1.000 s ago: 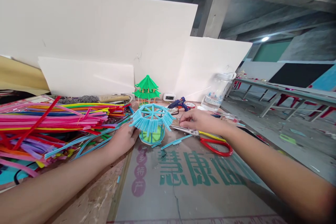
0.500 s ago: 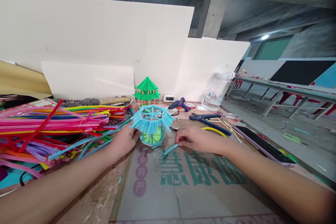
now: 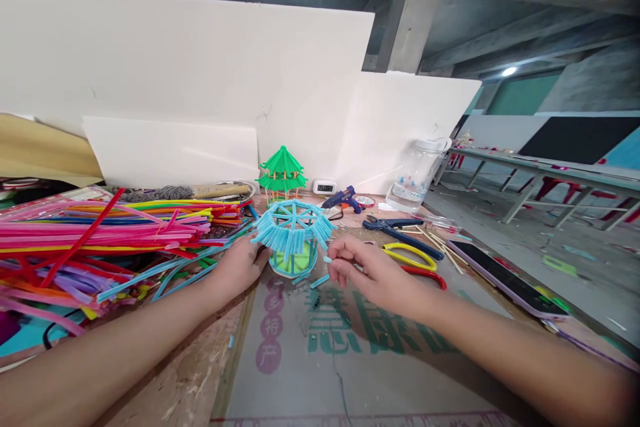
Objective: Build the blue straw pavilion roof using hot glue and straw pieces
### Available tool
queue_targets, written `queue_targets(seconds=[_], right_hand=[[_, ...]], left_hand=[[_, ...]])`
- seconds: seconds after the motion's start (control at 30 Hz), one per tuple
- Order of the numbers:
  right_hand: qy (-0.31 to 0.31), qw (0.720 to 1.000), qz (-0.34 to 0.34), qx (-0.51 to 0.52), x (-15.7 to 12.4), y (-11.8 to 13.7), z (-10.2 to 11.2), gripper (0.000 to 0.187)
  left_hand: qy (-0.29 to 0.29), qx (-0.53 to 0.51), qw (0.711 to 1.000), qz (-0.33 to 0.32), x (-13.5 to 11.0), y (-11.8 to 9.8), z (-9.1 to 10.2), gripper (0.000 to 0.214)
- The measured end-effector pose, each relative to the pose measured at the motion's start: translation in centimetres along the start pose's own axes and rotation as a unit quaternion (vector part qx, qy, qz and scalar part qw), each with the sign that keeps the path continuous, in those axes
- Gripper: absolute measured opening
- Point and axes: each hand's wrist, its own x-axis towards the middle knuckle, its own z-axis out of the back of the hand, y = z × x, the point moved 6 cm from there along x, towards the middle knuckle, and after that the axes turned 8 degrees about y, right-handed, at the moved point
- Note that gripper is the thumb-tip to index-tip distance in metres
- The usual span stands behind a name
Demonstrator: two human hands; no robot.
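Note:
A small round pavilion (image 3: 295,230) of light-blue pipe cleaners stands upright on the table, with a spoked, partly covered roof and a green floor inside. At its left side my left hand (image 3: 240,265) is closed on it, some fingertips hidden behind the model. My right hand (image 3: 367,273), just right of the pavilion, pinches a short light-blue pipe cleaner piece (image 3: 327,259), apart from the roof edge. Below that hand another blue piece (image 3: 320,281) lies on the printed mat (image 3: 290,380). Behind stands a green-roofed pavilion (image 3: 283,170).
Colourful pipe cleaners (image 3: 100,233) are heaped at left. A glue gun (image 3: 345,199), small digital clock (image 3: 325,187) and water bottle (image 3: 417,170) stand at the back. Pliers (image 3: 400,225), yellow and red handles (image 3: 415,255), thin sticks and a phone (image 3: 505,277) lie at right.
My right hand has risen slightly from the mat and now pinches a short blue piece near the roof. The red handle beside it has come into view. My left hand stays at the pavilion.

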Motion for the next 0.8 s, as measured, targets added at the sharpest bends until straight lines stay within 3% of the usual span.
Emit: queue_targets(seconds=[0.17, 0.47, 0.57, 0.67, 0.73, 0.8], right_hand=[[-0.047, 0.964, -0.052, 0.257, 0.2, -0.8, -2.2, 0.014], [-0.083, 0.958, -0.062, 0.268, -0.1, -0.4, -3.4, 0.02], [-0.073, 0.93, -0.09, 0.349, 0.2, -1.0, -4.2, 0.026], [-0.062, 0.88, -0.126, 0.454, 0.3, -1.8, -5.3, 0.033], [-0.075, 0.853, -0.137, 0.499, 0.3, -2.2, -5.6, 0.035], [-0.098, 0.842, -0.126, 0.515, 0.4, -2.4, -5.3, 0.036]], left_hand=[[0.002, 0.0, 1.0, -0.005, 0.0, -0.4, 0.1, 0.023], [0.004, 0.012, 1.0, -0.011, 0.0, -0.3, 0.1, 0.026], [0.008, 0.018, 1.0, -0.002, 0.0, -0.5, 0.2, 0.024], [0.007, 0.019, 1.0, -0.001, 0.0, -0.7, 0.2, 0.023], [0.004, 0.018, 1.0, -0.006, -0.1, -0.7, 0.3, 0.023], [0.004, 0.023, 1.0, -0.01, -0.1, -0.7, 0.2, 0.023]])
